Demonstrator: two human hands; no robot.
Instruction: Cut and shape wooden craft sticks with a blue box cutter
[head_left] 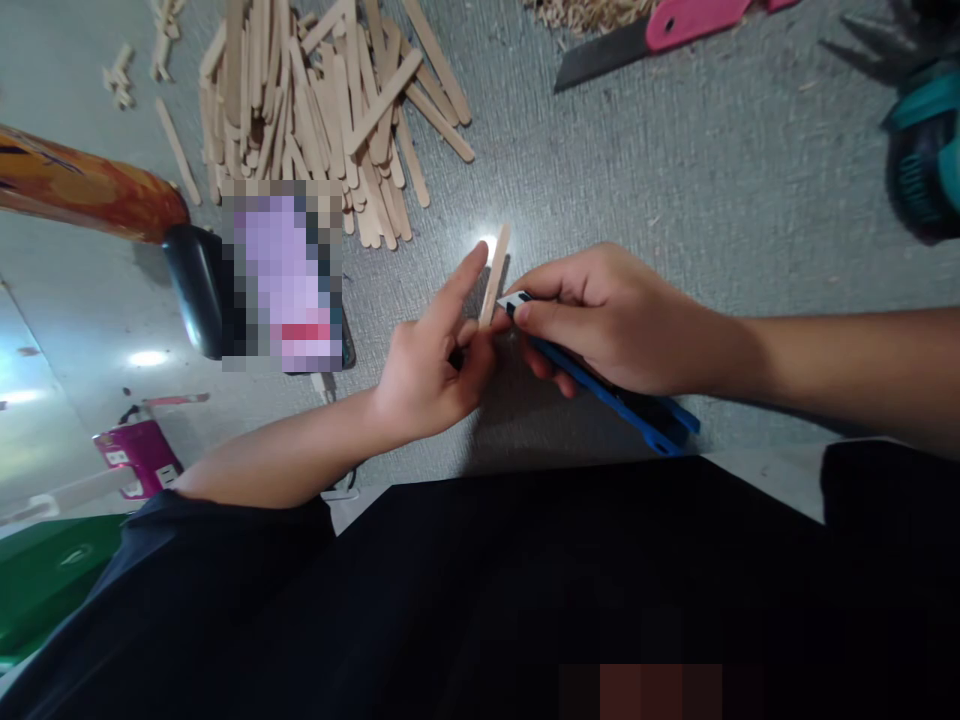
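Note:
My left hand (442, 360) pinches the lower end of a wooden popsicle stick (497, 265), its index finger stretched out alongside. The stick stands slanted, its rounded top free. In my right hand (600, 315) is a blue utility knife (600, 387), its fingers closed around the front of the handle. The knife's short blade (513, 300) points left and lies at the stick's side, near its lower half; whether it cuts in cannot be made out. A large heap of popsicle sticks (322, 110) lies beyond my left hand.
A pink-handled saw (690, 22) lies at the back beside wood shavings (585, 12). A teal and black power tool (926, 150) is at far right. On the left are a phone (289, 280), a black rounded object (196, 290), an orange cylinder (82, 185) and a purple box (139, 455).

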